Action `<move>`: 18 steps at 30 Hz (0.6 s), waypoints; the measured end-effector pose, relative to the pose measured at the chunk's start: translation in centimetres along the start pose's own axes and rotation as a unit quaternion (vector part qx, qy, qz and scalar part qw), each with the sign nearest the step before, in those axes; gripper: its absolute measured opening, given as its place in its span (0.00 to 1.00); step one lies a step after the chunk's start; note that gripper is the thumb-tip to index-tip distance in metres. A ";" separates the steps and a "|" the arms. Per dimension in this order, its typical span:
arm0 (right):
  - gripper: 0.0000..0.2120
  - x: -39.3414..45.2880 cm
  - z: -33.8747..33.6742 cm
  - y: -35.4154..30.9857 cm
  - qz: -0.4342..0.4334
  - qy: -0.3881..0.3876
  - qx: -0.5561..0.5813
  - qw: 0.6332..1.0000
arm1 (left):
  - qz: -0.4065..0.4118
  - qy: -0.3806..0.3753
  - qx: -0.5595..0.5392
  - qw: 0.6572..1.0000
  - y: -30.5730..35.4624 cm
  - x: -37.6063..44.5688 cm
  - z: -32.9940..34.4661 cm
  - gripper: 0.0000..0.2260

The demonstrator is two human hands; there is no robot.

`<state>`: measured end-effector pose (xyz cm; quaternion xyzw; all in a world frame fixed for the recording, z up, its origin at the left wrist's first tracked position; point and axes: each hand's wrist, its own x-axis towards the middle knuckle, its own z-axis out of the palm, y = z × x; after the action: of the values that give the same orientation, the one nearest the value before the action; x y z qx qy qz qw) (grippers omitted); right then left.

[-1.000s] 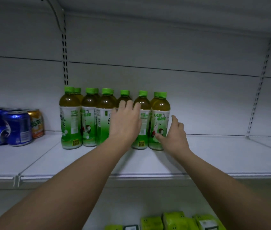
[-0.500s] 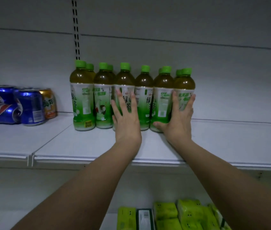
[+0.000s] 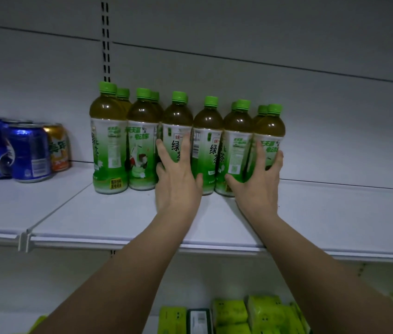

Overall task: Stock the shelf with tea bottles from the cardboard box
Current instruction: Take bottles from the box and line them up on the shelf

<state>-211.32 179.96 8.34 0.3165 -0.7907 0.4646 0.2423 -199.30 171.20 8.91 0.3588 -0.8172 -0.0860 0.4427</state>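
Several green-capped tea bottles (image 3: 108, 141) with green and white labels stand upright in two rows on the white shelf (image 3: 118, 220). My left hand (image 3: 178, 179) wraps the front of the third front-row bottle (image 3: 178, 116), fingers spread over its label. My right hand (image 3: 255, 184) holds the rightmost bottle (image 3: 271, 124), with the thumb on the bottle to its left and the fingers round its right side. The cardboard box is out of view.
Blue and orange drink cans (image 3: 29, 153) sit on the shelf at the left, apart from the bottles. Bare shelf stretches to the right of the bottles. Green packets (image 3: 263, 312) lie on the lower shelf below my arms. A slotted upright (image 3: 105, 44) runs up the back wall.
My view has dropped and come closer. My right hand has slid from the bottle's base to round the rightmost bottle. My left hand has gone from the bottle tops down onto the third bottle's label.
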 end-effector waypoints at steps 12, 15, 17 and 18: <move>0.44 -0.1 0.0 0.4 0.011 -0.043 -0.078 0.996 | 0.020 -0.032 0.046 0.998 -0.2 -0.3 0.2 0.37; 0.44 0.0 -0.3 0.0 0.015 -0.043 -0.079 0.996 | 0.053 0.073 0.046 0.995 -1.5 -0.6 -2.4 0.40; 0.44 0.1 -0.4 -0.4 0.010 -0.039 -0.075 0.996 | 0.011 0.115 0.037 0.993 -3.6 -0.1 -4.4 0.44; 0.44 0.1 -0.4 -0.5 0.011 -0.037 -0.073 0.997 | -0.032 0.116 0.019 0.993 -4.9 0.2 -5.2 0.47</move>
<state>-211.02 180.15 8.86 0.3063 -0.8344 0.3964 0.2298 -192.82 168.43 9.91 0.4008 -0.7500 -0.0430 0.5244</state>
